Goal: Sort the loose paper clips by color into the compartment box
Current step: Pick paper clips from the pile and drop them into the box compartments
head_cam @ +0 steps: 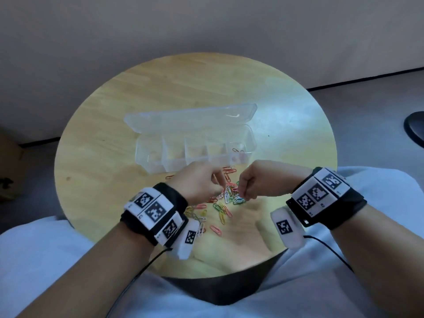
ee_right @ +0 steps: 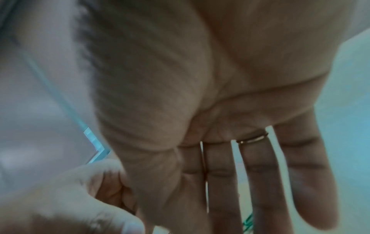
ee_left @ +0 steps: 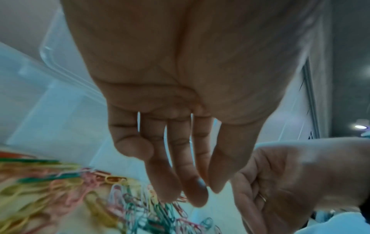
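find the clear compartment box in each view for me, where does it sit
Head view: the compartment box lies mid-table, lid open, just beyond both hands.
Left wrist view: it fills the left edge, behind the palm, above the clip pile.
Right wrist view: only a blurred clear edge at left, probably the box.
Shared landmark: the left hand.

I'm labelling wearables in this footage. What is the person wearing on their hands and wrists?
Both forearms are bare. Each wrist carries a black band with white blocks printed with black square-pattern markers. A thin black cable trails from each. The right hand wears a thin gold-coloured ring; the left hand shows none.
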Available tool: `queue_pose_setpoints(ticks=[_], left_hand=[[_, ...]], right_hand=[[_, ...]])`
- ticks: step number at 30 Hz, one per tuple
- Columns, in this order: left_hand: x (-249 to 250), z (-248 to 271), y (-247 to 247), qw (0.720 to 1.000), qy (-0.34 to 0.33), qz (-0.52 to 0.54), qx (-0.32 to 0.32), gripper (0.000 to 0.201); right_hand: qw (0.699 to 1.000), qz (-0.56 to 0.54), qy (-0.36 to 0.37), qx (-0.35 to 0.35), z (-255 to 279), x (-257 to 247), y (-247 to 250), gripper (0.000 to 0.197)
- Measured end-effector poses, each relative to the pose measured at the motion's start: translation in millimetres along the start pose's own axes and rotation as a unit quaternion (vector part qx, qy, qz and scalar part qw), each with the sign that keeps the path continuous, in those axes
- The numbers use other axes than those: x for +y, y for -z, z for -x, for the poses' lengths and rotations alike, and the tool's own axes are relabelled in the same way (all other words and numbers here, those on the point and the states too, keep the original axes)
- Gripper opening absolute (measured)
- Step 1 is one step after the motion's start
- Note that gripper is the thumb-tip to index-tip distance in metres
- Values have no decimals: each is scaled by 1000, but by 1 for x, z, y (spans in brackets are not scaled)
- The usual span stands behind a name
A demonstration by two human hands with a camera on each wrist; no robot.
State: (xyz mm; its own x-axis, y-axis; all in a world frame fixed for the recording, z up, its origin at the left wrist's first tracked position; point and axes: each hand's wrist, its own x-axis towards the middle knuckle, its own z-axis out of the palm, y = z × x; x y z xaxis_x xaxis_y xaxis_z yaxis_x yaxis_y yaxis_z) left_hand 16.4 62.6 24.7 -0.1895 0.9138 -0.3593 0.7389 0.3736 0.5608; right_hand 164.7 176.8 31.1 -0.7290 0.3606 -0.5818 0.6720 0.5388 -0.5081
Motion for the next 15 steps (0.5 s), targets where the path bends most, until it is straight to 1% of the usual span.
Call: queue_pose_setpoints(ticks=[2, 6, 9, 11, 15], left_hand=[[-2, 7, -9, 1000, 8, -8, 14, 7], [0, 13, -24, 997, 4, -70, 41, 8], [2, 13, -31, 993, 18, -101, 52, 13], [4, 8, -34, 990, 23, -127, 50, 18], [6, -5, -37, 985, 35, -162, 36, 25]], right_hand=[[999, 36, -2, 16, 0, -2, -2, 15], [996, 48, -14, 72, -3, 4, -6, 10], [993, 53, -21, 99, -5, 7, -10, 8], [991, 53, -26, 118, -6, 10, -12, 10], [993, 55, -23, 104, -10, 11, -20, 15]])
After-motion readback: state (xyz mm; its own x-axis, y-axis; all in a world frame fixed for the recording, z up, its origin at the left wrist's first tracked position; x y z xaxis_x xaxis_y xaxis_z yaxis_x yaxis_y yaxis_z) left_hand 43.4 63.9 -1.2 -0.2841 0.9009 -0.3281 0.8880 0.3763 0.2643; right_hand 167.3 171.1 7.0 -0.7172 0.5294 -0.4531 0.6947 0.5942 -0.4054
